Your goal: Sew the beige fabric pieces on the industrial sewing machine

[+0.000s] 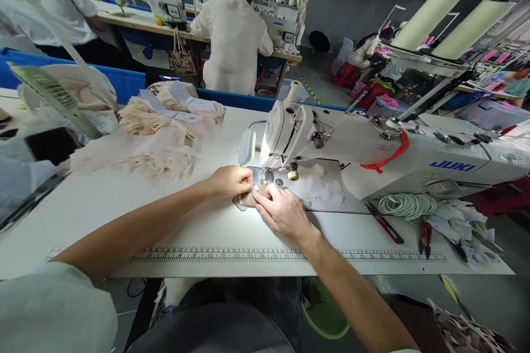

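At the needle of a white sewing machine (290, 132), a small beige piece of fabric (248, 199) lies on the machine bed. My left hand (232, 181) is closed at the fabric's left side, its fingers curled and pinching beside the presser foot (263, 176). From the right, my right hand (285, 212) grips the same fabric with thumb and fingertips, just in front of the foot. Parts of the fabric are hidden under my fingers. A thin loop shows at its lower left edge.
Stacked cream fabric pieces (165, 121) lie at the back left. Right of the machine are tweezers (385, 223), coiled pale cord (408, 207), thread snips (425, 238) and scraps (464, 220). A printed ruler (232, 255) runs along the table's front. A person (234, 38) sits ahead.
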`<state>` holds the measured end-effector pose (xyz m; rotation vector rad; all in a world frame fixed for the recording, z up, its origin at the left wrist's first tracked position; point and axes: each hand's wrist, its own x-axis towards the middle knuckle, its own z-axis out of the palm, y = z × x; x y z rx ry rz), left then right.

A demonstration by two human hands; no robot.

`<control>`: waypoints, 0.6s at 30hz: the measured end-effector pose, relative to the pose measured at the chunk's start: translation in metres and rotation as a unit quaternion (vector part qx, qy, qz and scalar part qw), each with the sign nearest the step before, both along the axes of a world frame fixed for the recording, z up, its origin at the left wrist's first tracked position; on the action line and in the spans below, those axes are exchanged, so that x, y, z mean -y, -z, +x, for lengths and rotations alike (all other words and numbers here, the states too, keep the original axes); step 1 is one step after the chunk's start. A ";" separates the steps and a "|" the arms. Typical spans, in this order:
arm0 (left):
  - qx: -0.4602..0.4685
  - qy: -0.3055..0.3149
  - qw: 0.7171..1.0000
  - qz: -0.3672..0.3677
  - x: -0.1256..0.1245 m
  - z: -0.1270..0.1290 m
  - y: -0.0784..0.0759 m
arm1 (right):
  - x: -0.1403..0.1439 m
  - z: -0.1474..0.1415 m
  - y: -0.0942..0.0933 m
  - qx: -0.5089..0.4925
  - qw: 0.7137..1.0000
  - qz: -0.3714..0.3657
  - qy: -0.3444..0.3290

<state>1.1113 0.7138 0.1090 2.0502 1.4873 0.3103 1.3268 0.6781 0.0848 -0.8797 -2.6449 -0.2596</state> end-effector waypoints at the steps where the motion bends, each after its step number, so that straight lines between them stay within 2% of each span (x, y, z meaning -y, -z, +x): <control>1: 0.000 0.006 1.000 -0.001 -0.001 0.000 0.000 | 0.000 0.000 0.000 -0.001 1.000 0.001 0.001; 9: 0.028 0.026 0.998 -0.049 -0.014 -0.006 0.005 | 0.003 0.007 -0.003 -0.022 0.998 -0.037 0.047; 18: 0.024 0.027 0.996 -0.081 -0.021 -0.004 0.005 | 0.004 0.000 -0.003 -0.022 0.998 -0.029 0.057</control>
